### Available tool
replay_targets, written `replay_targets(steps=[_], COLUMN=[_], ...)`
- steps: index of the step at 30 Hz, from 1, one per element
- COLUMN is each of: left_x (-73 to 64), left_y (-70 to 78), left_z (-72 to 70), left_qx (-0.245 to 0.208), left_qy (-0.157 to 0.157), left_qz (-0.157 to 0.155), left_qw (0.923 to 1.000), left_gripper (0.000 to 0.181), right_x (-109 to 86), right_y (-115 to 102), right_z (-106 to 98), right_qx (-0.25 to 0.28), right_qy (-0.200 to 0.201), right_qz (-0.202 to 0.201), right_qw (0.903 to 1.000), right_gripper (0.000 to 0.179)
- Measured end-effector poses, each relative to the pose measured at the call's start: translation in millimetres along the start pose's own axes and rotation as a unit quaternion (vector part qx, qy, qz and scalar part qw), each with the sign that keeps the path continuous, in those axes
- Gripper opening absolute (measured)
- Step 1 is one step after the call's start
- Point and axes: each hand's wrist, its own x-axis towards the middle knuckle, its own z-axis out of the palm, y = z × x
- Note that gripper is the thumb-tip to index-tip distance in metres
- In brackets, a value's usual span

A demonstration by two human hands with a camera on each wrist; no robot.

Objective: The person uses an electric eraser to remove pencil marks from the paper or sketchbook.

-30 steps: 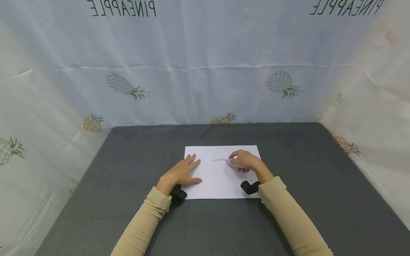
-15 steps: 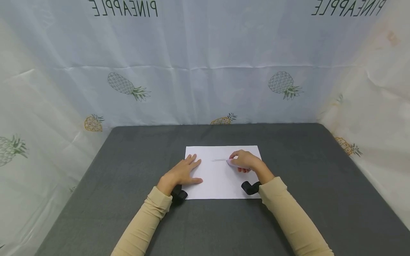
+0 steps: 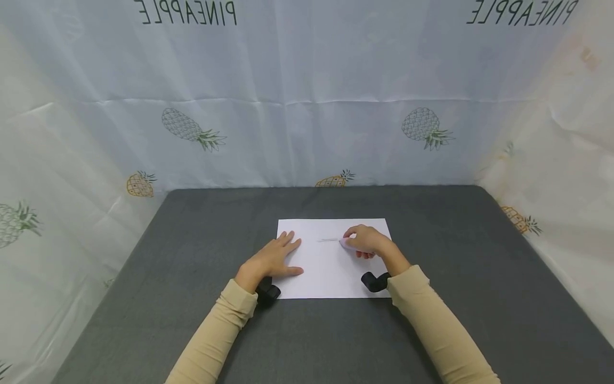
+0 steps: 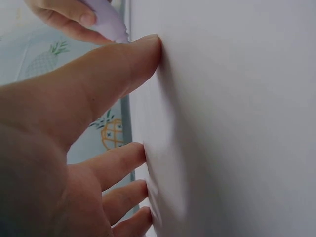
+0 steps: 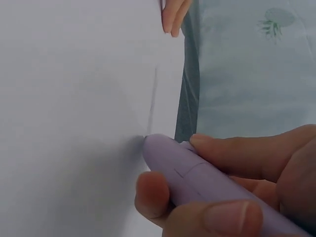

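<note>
resting left hand (image 3: 271, 260) flat on left side of white paper (image 3: 314, 272), grip released. one thin line (image 3: 328, 240) done, drawn or cut, can't tell; looks early, plenty of bare paper left. grasping lilac tool (image 5: 197, 173) in right hand (image 3: 365, 241), at line's right end. all on dark grey bench (image 3: 144, 320), pineapple-print curtain (image 3: 307, 138) beyond.

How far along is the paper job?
Done: a faint line on the paper. In hand: the right hand holds a purple tool, its tip at the line's end, while the left hand rests on the sheet. Left: probably more marking, as most visible paper is bare; how much, I can't tell.
</note>
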Motion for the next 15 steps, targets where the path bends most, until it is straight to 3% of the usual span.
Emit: replay_targets(steps=[15], left_x=[-1.6], left_y=[0.4], left_z=[-2.5], left_qx=[0.039], left_qy=[0.018], left_qz=[-0.002], left_qw=[0.9991], left_gripper=[0.079], right_x=[-0.7], right_y=[1.3], right_z=[2.4], right_qx=[-0.001], right_qy=[0.006], right_qz=[-0.006], right_qw=[1.0000], right_gripper=[0.037])
